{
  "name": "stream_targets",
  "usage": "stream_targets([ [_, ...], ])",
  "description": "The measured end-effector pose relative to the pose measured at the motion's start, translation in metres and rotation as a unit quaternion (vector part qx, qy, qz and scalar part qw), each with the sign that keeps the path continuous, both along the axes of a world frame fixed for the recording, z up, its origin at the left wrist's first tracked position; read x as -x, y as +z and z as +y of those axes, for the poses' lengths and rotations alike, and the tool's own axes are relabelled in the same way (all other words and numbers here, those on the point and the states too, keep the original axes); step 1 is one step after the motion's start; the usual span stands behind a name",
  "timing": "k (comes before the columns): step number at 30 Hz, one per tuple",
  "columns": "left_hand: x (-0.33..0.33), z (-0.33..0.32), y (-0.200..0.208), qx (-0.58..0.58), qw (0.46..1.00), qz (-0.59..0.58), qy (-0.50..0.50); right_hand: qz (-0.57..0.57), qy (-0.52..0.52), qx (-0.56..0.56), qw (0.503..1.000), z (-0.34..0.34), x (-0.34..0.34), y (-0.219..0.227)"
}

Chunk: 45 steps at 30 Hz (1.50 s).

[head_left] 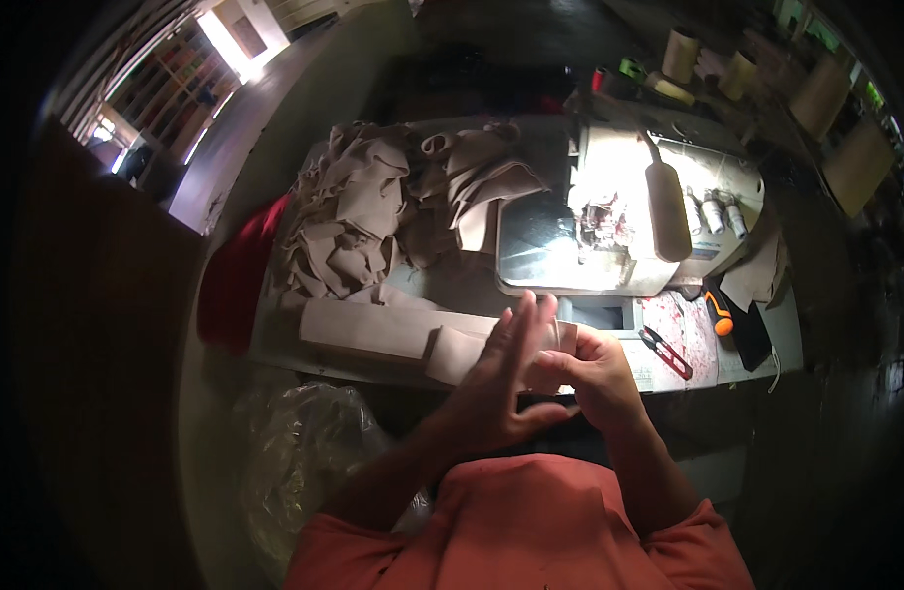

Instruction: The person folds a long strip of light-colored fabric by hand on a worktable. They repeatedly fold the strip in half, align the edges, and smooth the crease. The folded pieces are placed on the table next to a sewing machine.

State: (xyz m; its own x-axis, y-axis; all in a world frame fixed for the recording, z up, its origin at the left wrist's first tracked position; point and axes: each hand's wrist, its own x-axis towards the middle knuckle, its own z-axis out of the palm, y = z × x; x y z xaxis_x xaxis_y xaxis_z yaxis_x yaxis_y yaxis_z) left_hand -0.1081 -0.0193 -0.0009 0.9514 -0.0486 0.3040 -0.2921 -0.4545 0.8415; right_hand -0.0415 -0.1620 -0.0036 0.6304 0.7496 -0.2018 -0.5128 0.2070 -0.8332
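My left hand (501,379) is raised with its fingers stretched out and thumb apart, in front of a small beige fabric piece (454,354). That piece lies partly over a long, flat stack of beige fabric (368,329) near the table's front edge. My right hand (600,379) is closed, pinching the edge of beige fabric between thumb and fingers. The left hand hides part of the cloth, so I cannot tell whether both visible parts are one piece. Just beyond my hands stands a brightly lit sewing machine (541,261).
A heap of beige fabric pieces (359,202) covers the table's far left. Thread snips (665,352) and an orange-handled tool (720,317) lie at right. Thread cones (680,54) stand behind the machine. Red cloth (238,275) hangs at left; a clear plastic bag (309,452) sits below the table edge.
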Motion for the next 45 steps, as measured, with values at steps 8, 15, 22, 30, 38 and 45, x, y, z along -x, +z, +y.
stream_targets([
  [8,-0.03,0.029,0.025,0.157,0.958,0.234,-0.051,-0.024,-0.009,-0.061,0.998,-0.005,-0.003,0.005],
  [15,-0.031,0.021,0.03,0.09,0.976,0.188,0.061,-0.06,0.002,0.049,0.997,-0.015,-0.002,0.003],
  [22,-0.053,0.012,0.03,0.016,0.986,0.138,0.088,-0.031,-0.034,-0.002,0.999,-0.016,-0.01,0.0],
  [30,-0.099,0.012,0.004,-0.237,0.966,-0.102,0.015,-0.077,-0.155,0.07,0.983,-0.006,-0.03,-0.033],
  [38,-0.105,0.019,-0.001,-0.288,0.956,-0.052,0.001,-0.094,-0.241,0.007,0.966,0.001,-0.022,-0.039],
  [45,-0.125,0.028,-0.003,-0.276,0.958,-0.069,-0.029,-0.168,-0.235,0.08,0.954,0.005,-0.036,-0.04],
])
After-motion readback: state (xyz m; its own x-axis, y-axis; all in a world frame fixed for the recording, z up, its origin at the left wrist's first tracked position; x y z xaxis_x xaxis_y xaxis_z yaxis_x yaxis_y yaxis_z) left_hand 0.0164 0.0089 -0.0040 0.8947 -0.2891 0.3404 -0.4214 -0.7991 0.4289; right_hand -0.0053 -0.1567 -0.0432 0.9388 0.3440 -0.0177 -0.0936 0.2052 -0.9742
